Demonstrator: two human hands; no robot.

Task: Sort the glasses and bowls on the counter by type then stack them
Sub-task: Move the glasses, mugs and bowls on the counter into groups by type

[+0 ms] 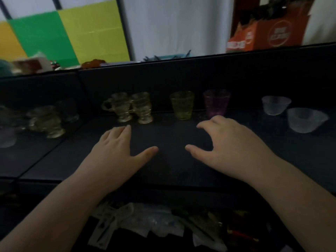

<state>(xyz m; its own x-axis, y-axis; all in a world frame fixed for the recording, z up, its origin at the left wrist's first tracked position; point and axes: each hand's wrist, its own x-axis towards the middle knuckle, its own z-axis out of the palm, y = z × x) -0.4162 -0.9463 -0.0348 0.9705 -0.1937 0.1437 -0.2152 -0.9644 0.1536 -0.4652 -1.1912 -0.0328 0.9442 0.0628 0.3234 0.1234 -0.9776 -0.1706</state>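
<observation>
Counter (172,160): glasses (182,105) beyond both empty hands (234,148).

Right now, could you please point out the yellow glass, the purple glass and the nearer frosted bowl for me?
yellow glass (182,106): head view, middle of its side wall.
purple glass (216,103): head view, middle of its side wall.
nearer frosted bowl (305,121): head view, its outer wall below the rim.

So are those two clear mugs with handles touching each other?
Cannot tell. In the head view the left mug and the right mug stand side by side with no clear gap, but the picture is too dim and blurred to confirm contact.
</observation>
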